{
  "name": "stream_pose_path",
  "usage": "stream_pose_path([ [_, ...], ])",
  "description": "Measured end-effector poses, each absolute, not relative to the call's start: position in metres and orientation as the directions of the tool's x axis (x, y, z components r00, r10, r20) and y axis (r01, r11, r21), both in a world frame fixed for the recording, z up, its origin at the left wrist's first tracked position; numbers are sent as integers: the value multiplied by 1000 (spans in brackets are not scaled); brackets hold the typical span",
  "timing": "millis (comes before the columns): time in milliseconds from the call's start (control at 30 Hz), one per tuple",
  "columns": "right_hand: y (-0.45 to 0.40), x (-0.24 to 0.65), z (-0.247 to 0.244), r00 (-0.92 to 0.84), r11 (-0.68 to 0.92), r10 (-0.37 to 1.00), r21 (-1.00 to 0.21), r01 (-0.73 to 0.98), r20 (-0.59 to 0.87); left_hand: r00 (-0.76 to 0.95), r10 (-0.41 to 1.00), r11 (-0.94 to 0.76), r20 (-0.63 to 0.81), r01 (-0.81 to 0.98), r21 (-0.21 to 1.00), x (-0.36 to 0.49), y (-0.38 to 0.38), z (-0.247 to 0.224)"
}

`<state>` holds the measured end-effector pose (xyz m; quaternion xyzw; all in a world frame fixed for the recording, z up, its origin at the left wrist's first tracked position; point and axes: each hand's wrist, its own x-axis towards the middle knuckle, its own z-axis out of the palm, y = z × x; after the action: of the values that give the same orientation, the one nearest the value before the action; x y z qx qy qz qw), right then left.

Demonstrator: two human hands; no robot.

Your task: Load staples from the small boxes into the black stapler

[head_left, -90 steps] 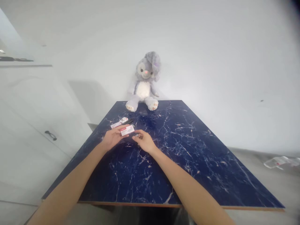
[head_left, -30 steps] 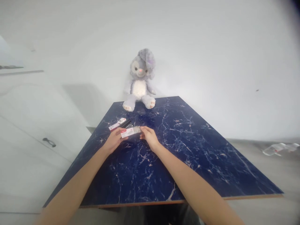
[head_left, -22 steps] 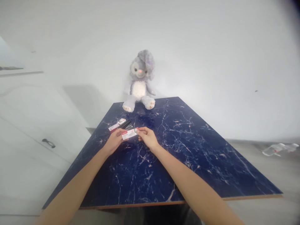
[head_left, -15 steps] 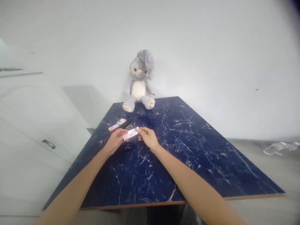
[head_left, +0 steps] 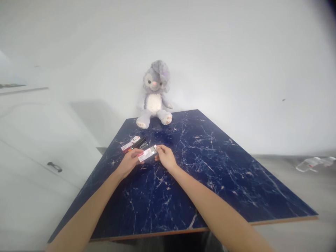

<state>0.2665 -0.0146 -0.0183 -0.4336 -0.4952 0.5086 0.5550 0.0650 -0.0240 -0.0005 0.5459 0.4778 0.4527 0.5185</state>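
With its long axis rising rightward, the red-and-white box (head_left: pixel 145 154) is gripped by the left fingers (head_left: pixel 137 151), its grey end (head_left: pixel 153 150) by the right fingers (head_left: pixel 160 148).

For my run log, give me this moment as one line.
left hand: holds small white-and-red box | right hand: pinches its other end | plush toy: seated at far edge of blue table

1 small white-and-red box (head_left: pixel 146 154) is held aslant, grey toward its right end.
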Motion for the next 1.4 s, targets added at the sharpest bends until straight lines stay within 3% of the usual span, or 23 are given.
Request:
stream_pose_path([
  [133,-14,270,-20,-9,169,986,-986,-6,169,168,986,-10,0,58,998,64,-27,5],
  [300,-9,271,-27,55,206,976,-978,44,208,353,935,14,-31,49,999,60,-32,14],
  [633,-24,272,-11,26,293,952,-931,219,306,429,901,9,60,-158,987,62,-33,14],
  [833,-21,271,-15,2,314,947,-926,208,321,424,905,46,-15,-62,997,63,-34,7],
  [1100,-23,272,-12,-12,263,964,-943,202,267,410,911,-48,51,-19,999,67,-34,11],
  [1267,-25,274,-7,-119,321,946,-922,217,301,422,904,-102,69,56,993,66,-31,8],
  [1400,-26,271,-8,-161,315,943,-939,139,293,404,911,-131,85,86,988,63,-26,1],
])
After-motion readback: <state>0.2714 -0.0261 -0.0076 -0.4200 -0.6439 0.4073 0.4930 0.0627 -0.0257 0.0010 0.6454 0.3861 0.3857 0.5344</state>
